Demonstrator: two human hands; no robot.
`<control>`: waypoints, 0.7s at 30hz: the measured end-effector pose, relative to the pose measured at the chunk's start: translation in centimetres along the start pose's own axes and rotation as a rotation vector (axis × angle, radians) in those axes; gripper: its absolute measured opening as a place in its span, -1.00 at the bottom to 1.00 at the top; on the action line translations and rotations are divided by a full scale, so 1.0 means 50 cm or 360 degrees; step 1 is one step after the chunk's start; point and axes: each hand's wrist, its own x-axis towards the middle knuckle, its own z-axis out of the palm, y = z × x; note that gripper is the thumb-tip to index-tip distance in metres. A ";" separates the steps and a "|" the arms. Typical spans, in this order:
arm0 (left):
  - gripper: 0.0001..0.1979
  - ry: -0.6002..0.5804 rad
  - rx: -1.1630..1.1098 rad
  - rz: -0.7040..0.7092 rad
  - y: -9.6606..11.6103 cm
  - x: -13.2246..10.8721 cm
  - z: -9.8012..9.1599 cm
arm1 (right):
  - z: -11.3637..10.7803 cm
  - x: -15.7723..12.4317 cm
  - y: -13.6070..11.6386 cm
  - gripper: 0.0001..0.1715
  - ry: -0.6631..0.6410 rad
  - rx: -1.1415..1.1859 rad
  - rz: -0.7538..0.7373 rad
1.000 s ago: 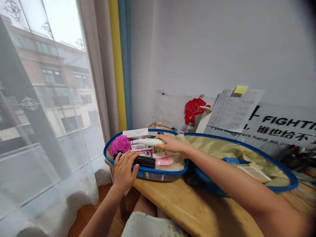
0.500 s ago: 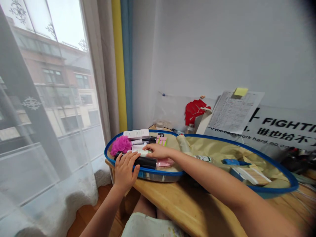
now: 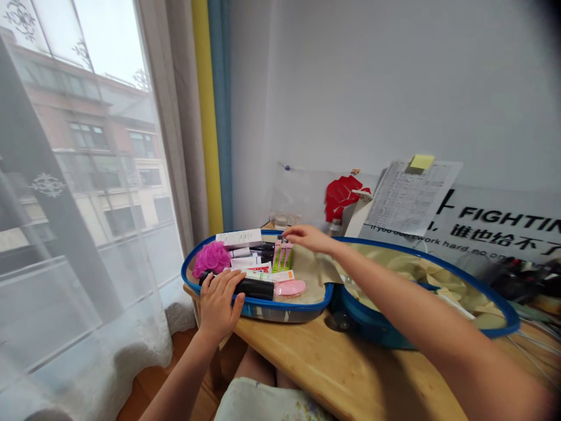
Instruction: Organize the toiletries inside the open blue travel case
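The person is leaning over an open blue-rimmed suitcase (image 3: 280, 311) that is lying on a wooden table (image 3: 337, 368) beside a window. The left hand (image 3: 218, 302) is resting on a black tube (image 3: 256, 288), its fingers curving over the tube and its thumb coming down near the suitcase's front rim; the view does not show whether the fingers are actually gripping it or only lying on it. The black tube is lying in the window-side shell, along that near rim. The right hand (image 3: 309, 238) is reaching across the far part of the same shell with its fingers extended and loosely open, holding nothing, and it is hovering just beyond some pink-and-green packets (image 3: 283, 257) that are standing among the contents. Around them, a magenta bath pouf (image 3: 211, 259), a white carton (image 3: 239, 238), several small tubes and a pink oval compact (image 3: 290, 287) are sitting on the cream lining (image 3: 311, 283). The other shell (image 3: 377, 330) is lying open to the right, lined in pale yellow fabric. Behind it, a printed sheet (image 3: 412, 199) with a yellow sticky note (image 3: 421, 162) is hanging over a black-lettered poster (image 3: 495, 225), and a sheer curtain (image 3: 87, 234) is hanging at the window.
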 end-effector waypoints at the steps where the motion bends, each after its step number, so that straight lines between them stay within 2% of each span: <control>1: -0.63 0.0003 0.0005 0.0000 0.000 0.000 0.000 | -0.028 -0.006 0.028 -0.62 0.0067 -0.0055 0.0090; 3: -0.63 0.0004 0.0012 0.0003 0.000 0.000 0.001 | -0.076 -0.027 0.091 -0.59 0.0145 -0.0192 0.0287; 5: -0.63 0.0007 0.0015 0.0008 0.000 0.000 0.001 | -0.105 -0.060 0.155 -0.60 0.0109 -0.0332 0.0465; 7: -0.64 0.0015 0.0017 0.0020 -0.002 0.000 0.002 | -0.112 -0.098 0.212 -0.64 -0.0058 -0.0442 0.0594; 10: -0.64 0.0020 0.0026 0.0036 -0.003 -0.001 0.003 | -0.090 -0.154 0.274 -0.69 -0.0397 -0.0546 0.0698; 12: -0.64 0.0016 0.0024 0.0032 -0.004 -0.002 0.004 | -0.068 -0.180 0.300 -0.69 -0.0570 -0.0599 0.0744; 15: -0.63 0.0009 0.0022 0.0022 -0.004 -0.002 0.005 | -0.042 -0.200 0.320 -0.70 -0.0719 -0.0660 0.0811; 18: -0.63 0.0008 0.0024 0.0020 -0.005 -0.003 0.006 | -0.031 -0.203 0.326 -0.72 -0.0738 -0.0681 0.0863; 21: -0.63 -0.0001 0.0019 0.0012 -0.006 -0.003 0.006 | -0.033 -0.202 0.324 -0.73 -0.0629 -0.0663 0.0917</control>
